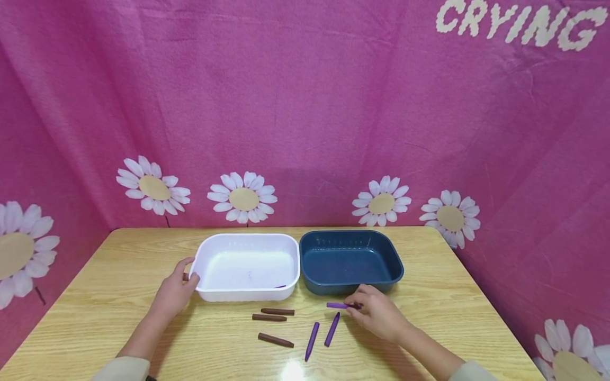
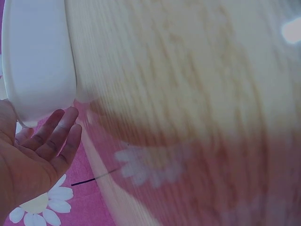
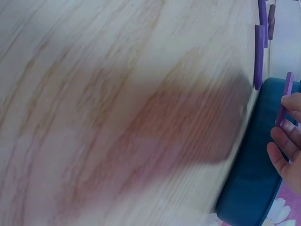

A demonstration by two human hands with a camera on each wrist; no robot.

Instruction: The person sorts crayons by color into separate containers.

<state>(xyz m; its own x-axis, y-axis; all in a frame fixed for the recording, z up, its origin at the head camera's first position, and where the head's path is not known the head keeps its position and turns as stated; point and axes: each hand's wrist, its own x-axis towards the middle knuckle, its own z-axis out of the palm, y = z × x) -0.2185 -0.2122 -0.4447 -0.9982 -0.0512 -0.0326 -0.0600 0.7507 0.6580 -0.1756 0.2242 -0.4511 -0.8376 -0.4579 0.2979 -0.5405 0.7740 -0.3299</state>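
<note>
Surface: a light wood-grain counter (image 1: 143, 254), a white glare at its 6 o'clock edge as the head camera sees it, 12 being the far side.
Backdrop: magenta cloth (image 1: 295, 106) beyond the counter and along both sides, printed with white daisies (image 1: 244, 199) with yellowish centres; cream letters (image 1: 521, 25) reading CRYING sit toward 1 o'clock.
Containers: a white rounded rectangular tray (image 1: 248, 295) toward 11 o'clock and a dark blue tray (image 1: 324, 289) of similar shape toward 1 o'clock, side by side.
At 9 o'clock of the white tray: the left hand (image 1: 176, 290) holds the end wall, thumb at the rim, fingers outside it, loosely bent and apart.
At 6 o'clock of the dark blue tray: the right hand (image 1: 376, 312) pinches a slim purple crayon (image 1: 336, 305), thumb and fingertips together on it, the crayon's free end toward 9 o'clock; the other fingers are slightly spread.
Loose purple: two more purple crayons (image 1: 332, 329) slant on the counter near 6 o'clock; a purple sliver (image 1: 280, 286) shows inside the white tray, at its 5 o'clock.
Loose brown: three brown crayons (image 1: 276, 340) lie on the counter just below the white tray, two close together, one nearer 6 o'clock.
Cuffs: pale sleeves (image 1: 123, 369) on both arms.
</note>
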